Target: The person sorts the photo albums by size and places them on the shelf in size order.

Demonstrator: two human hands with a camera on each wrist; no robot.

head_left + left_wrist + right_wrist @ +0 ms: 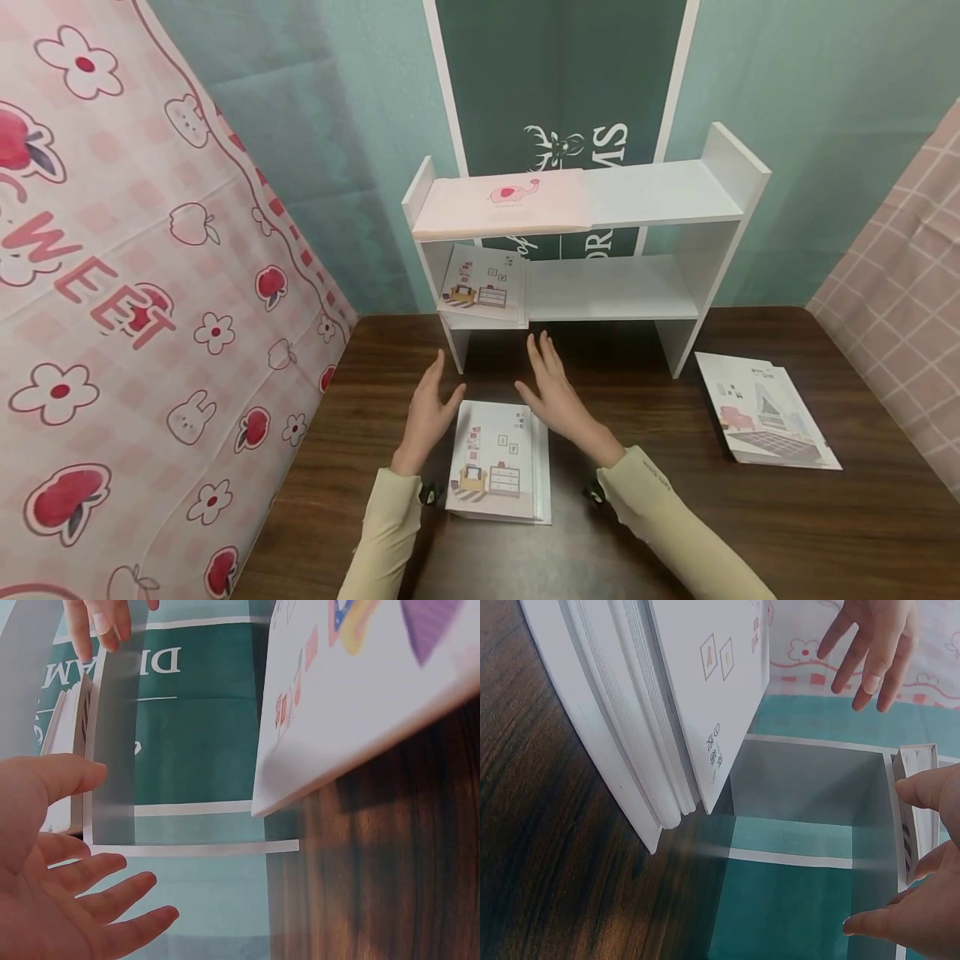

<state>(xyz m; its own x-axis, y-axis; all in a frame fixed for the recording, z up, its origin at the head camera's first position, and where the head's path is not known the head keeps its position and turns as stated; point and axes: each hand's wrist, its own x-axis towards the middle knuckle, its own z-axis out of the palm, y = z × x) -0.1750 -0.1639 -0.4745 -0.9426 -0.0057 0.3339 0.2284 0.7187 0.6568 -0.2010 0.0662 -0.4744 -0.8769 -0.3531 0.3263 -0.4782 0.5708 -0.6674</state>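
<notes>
Soft light; pale glare on tabletop [517, 562]; shadow under shelf [611, 287]; wrist views hazy.

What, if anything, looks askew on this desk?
The book stack right of the white shelf lies slanted, its layers out of line; the front stack has a lower layer jutting right. Nothing looks spilled.

I see a bare left hand [427, 414] and a bare right hand [558, 402] apart, fingers extended, thumbs turned inward.
</notes>
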